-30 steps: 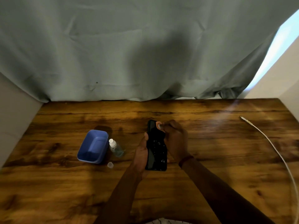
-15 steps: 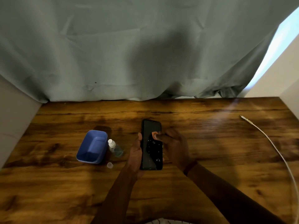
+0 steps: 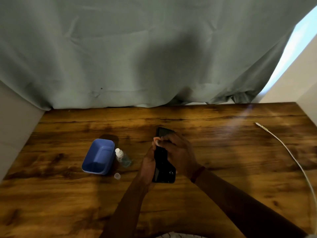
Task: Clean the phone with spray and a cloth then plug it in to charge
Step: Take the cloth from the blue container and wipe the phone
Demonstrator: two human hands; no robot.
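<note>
A black phone (image 3: 164, 172) with wet droplets on its screen is held just above the wooden table (image 3: 223, 152), long side pointing away from me. My left hand (image 3: 148, 164) grips its left edge. My right hand (image 3: 178, 152) lies across the phone's upper half, its fingertips pinching a small pale cloth (image 3: 156, 141) against the screen near the left edge. A small clear spray bottle (image 3: 122, 158) with a white nozzle lies to the left, its loose cap (image 3: 117, 176) nearby. The white charging cable (image 3: 283, 146) lies at the far right, its plug (image 3: 257, 124) pointing away.
A blue plastic tub (image 3: 98, 156) stands left of the bottle. A grey-green curtain (image 3: 154, 57) hangs along the table's back edge. Pale walls close in both sides. The cable runs off toward the near right edge.
My right hand has swept the cloth from the screen's middle up to its upper left, now covering more of the phone. The phone has tilted slightly in my left hand.
</note>
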